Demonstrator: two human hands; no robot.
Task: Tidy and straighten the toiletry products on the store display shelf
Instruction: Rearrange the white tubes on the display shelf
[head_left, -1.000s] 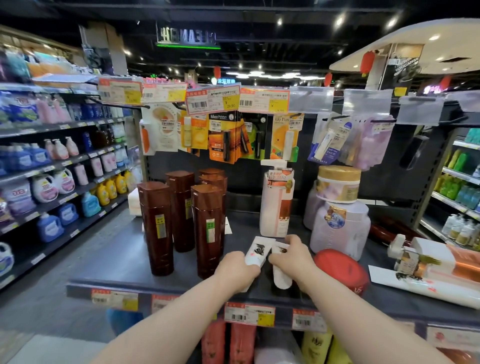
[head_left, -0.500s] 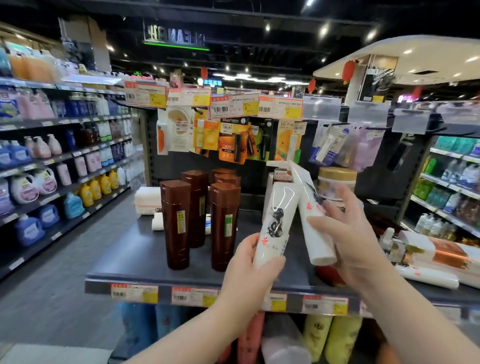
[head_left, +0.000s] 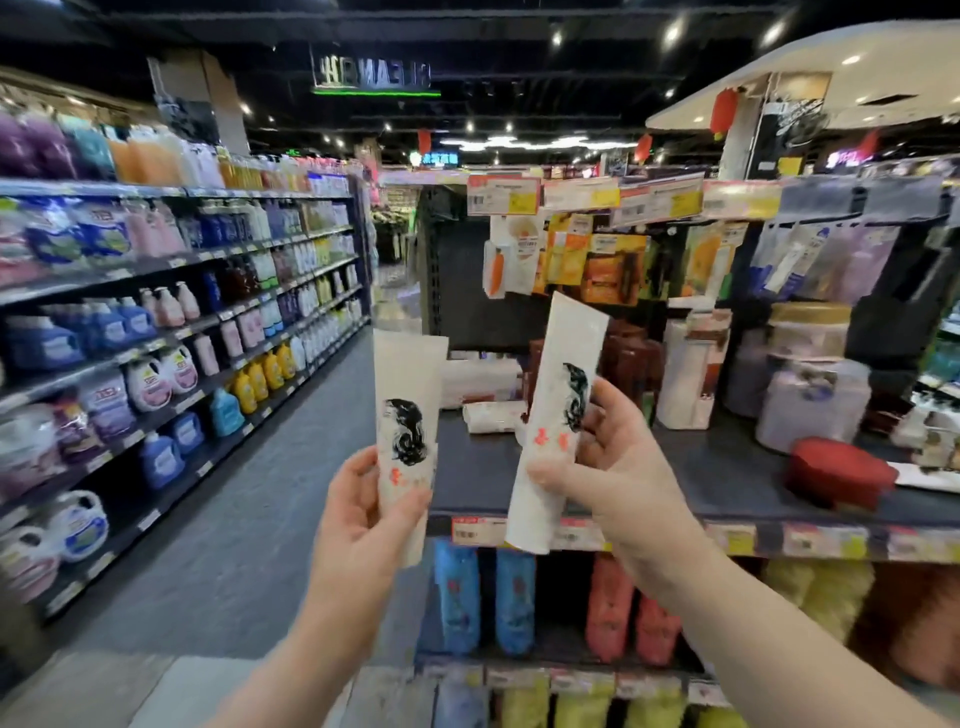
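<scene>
Left hand (head_left: 363, 525): grasping a white tube (head_left: 408, 415), upright, before the shelf's left edge.
Right hand (head_left: 618, 478): grasping a second white tube (head_left: 553, 415), tilted right.
Shelf (head_left: 727, 478): brown bottles (head_left: 631, 364), seemingly upright; view blurred.

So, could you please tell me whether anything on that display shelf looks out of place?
Yes: a white tube lies on its side behind the two held tubes, and a red tub sits tipped near the shelf front.

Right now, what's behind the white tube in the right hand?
Behind the tube held in the right hand stand brown bottles on the dark shelf, with a white pack lying further left. The tube covers their left side and part of the price strip.
</scene>
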